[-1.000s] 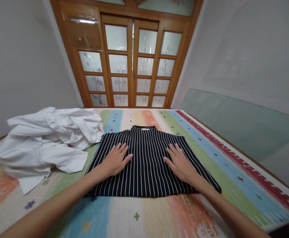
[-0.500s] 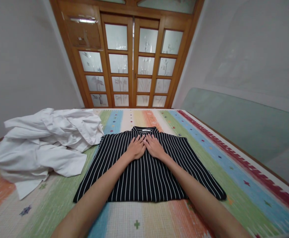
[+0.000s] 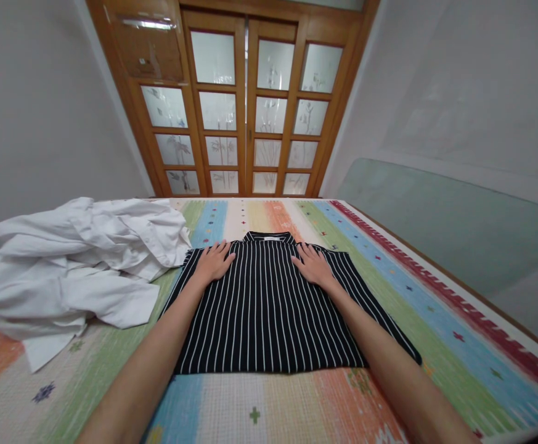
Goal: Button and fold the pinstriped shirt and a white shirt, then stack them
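Note:
A black shirt with white stripes lies folded and flat in front of me, its collar at the far side. My left hand rests palm down on the shirt's upper left part, fingers spread toward the shoulder edge. On the upper right part lies my right hand, also flat with fingers apart. The striped cloth between the two hands looks smooth. Neither hand grips the fabric. My forearms cover parts of the shirt's left and right sides.
A crumpled white garment lies to the left, close to the shirt's left shoulder. Under both is a colourful patterned cover. Beyond the far edge stand wooden doors with glass panes. A pale green panel runs along the right wall.
My hands have slid apart from the shirt's middle below the collar, the left one toward the left shoulder and the right one toward the right. The camera view has shifted slightly.

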